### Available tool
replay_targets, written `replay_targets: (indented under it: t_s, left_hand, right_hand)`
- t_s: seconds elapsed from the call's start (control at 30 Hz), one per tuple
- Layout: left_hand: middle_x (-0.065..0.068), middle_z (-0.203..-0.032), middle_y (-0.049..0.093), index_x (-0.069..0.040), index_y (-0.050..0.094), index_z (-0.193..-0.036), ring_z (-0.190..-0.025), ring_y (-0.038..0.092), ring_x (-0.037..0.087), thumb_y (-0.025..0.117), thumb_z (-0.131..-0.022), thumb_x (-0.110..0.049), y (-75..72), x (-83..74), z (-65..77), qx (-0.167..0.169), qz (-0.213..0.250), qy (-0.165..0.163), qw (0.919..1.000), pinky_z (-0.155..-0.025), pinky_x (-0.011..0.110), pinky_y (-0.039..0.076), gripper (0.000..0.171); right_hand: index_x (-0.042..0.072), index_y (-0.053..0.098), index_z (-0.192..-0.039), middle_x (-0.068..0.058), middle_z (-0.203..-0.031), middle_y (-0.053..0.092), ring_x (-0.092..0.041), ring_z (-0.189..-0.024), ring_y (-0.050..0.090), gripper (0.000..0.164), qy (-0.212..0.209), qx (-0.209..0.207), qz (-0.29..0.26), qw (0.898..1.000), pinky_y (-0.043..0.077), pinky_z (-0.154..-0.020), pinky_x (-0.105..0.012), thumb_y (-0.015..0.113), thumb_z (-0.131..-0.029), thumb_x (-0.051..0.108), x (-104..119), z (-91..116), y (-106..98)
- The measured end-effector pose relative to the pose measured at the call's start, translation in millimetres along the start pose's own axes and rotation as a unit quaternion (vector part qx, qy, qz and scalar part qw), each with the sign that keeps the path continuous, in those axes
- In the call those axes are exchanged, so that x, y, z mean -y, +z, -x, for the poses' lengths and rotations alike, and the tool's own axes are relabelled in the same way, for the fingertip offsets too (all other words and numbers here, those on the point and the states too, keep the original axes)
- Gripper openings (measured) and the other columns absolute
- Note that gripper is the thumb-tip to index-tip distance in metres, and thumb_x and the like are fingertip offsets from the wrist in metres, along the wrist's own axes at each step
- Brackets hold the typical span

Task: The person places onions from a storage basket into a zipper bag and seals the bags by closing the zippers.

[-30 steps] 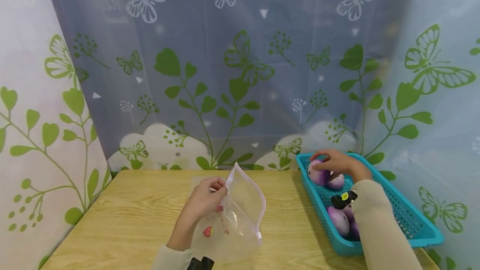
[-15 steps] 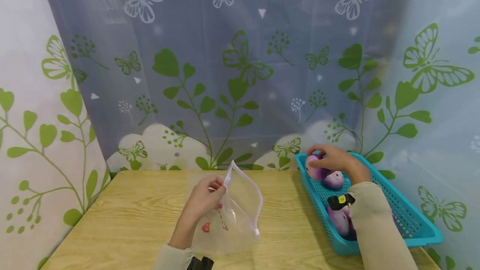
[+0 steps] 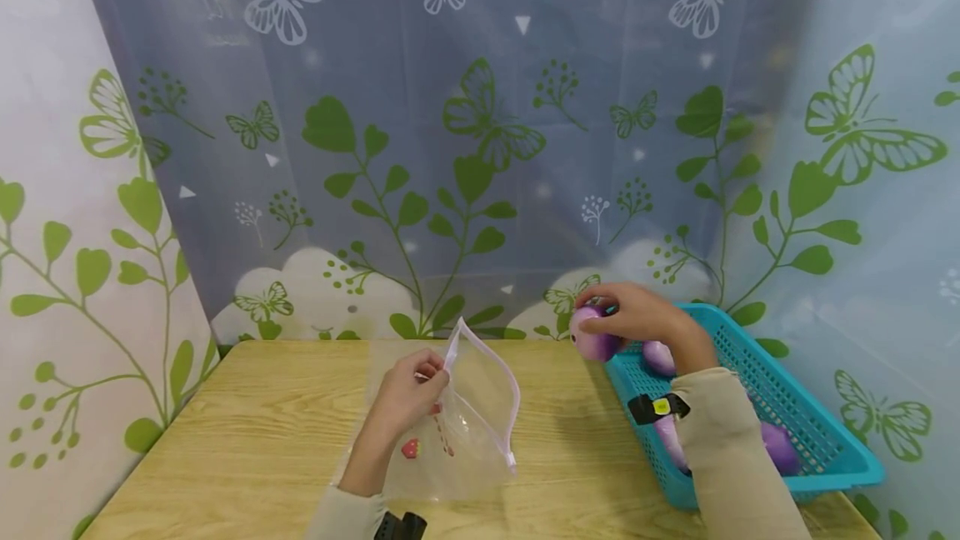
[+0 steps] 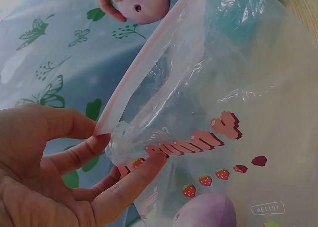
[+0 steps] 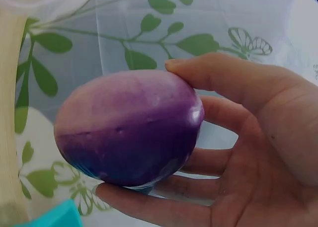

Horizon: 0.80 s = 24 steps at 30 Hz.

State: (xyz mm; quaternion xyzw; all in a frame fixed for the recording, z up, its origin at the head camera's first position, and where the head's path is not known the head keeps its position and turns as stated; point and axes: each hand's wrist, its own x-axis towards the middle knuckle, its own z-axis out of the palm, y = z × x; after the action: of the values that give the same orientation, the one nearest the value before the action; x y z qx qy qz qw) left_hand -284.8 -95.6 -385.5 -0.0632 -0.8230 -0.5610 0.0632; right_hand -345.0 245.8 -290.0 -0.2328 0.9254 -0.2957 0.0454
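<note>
My left hand pinches the rim of a clear zip bag between thumb and fingers. The bag has a pink zip edge, a slider at its right corner, and printed strawberries and red letters; its mouth gapes. A purple rounded shape shows through the plastic in the left wrist view. My right hand grips a smooth, egg-shaped purple-and-pink fruit, thumb on one side and fingers on the other. In the head view this fruit is raised just beyond the left rim of the blue basket.
The turquoise perforated basket stands at the right of the wooden table. Inside it lie more purple fruits, partly hidden by my right sleeve. A butterfly-and-leaf printed sheet stands behind the table.
My right hand has lifted the purple-and-pink fruit out of the basket and moved it left past the rim. The left hand still holds the bag, shifted only slightly in view.
</note>
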Motion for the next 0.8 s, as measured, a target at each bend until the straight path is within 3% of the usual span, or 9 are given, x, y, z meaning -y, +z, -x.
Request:
replay_targets:
  t_s: [0.13,0.8]
  left_hand:
    - [0.011,-0.094,0.061,-0.003,0.065,-0.095,-0.070,0.062,0.019,0.061,-0.094,-0.007,-0.7,-0.3,0.2,-0.002,-0.002,0.001,1.0000,-0.062,0.034,0.064,0.006]
    - [0.011,-0.095,0.062,-0.004,0.065,-0.096,-0.069,0.063,0.019,0.061,-0.094,-0.009,-2.7,-3.0,3.0,-0.006,-0.008,0.002,1.0000,-0.061,0.033,0.063,0.006]
  right_hand:
    - [0.008,0.061,-0.135,-0.028,-0.140,0.058,-0.035,-0.111,0.067,0.043,0.006,0.014,-0.039,0.999,0.064,-0.070,-0.039,0.069,-0.098,0.028,5.9,-5.0,9.1]
    - [0.011,0.064,-0.132,-0.023,-0.132,0.064,-0.021,-0.094,0.069,0.037,-0.059,0.046,-0.054,0.996,0.061,-0.066,-0.033,0.069,-0.098,0.025,30.4,-24.0,47.6]
